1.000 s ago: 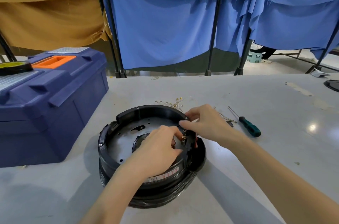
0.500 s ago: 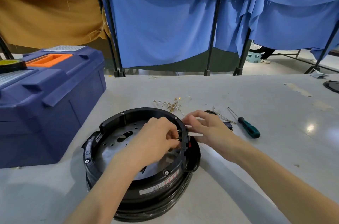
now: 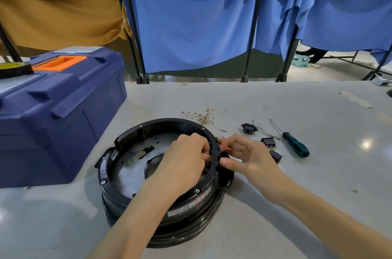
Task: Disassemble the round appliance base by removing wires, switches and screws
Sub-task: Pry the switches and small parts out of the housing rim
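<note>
Two loose switches (image 3: 269, 142) (image 3: 275, 156), one socket (image 3: 248, 127), one screwdriver (image 3: 296, 146) lie right of one base (image 3: 165, 123); left hand (image 3: 186, 161), right hand (image 3: 248, 157) pinch its rim switch (image 3: 216, 152)

My pale grey bench (image 3: 275, 97) carries a bright patch of reflected light (image 3: 366, 144) near its right edge. Beyond its far edge hang blue cloth curtains (image 3: 191, 25) on black metal stands (image 3: 253, 31), with mustard-brown cloth (image 3: 59, 8) at the left. Under the curtains at right I see pale floor (image 3: 339, 65) and a small teal plastic stool (image 3: 300, 60).
</note>
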The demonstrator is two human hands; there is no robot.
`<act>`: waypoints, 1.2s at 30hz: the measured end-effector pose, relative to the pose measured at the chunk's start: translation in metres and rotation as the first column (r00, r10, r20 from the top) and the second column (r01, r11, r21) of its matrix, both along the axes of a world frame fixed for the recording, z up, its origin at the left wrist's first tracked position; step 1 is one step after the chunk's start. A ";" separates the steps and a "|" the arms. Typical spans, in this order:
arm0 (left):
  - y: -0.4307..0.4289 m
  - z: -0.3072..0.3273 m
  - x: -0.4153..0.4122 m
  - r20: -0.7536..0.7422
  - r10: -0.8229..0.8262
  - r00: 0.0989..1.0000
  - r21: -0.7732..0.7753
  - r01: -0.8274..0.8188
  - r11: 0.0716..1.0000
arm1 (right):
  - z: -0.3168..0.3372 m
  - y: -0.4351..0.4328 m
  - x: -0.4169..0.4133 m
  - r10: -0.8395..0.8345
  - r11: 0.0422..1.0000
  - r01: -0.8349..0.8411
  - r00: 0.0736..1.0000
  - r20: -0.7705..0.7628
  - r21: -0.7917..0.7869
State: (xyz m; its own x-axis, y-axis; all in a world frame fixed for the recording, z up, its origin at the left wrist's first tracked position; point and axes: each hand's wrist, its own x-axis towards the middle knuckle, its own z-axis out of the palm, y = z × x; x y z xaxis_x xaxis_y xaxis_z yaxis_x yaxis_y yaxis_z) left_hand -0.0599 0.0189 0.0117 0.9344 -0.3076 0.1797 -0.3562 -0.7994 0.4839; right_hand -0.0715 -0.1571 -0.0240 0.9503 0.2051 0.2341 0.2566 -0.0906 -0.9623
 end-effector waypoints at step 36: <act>-0.002 0.004 0.008 0.017 -0.040 0.999 0.100 0.038 0.994 | -0.015 0.012 0.000 -0.101 0.965 0.141 0.977 0.187 -0.219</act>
State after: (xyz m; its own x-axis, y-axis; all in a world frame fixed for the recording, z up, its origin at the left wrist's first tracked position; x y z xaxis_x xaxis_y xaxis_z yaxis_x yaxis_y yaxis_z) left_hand -0.0519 0.0168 0.0158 0.9180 -0.3609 0.1641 -0.3964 -0.8287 0.3951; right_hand -0.0715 -0.1452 -0.0391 0.9206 0.1586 0.3569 0.3904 -0.3450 -0.8536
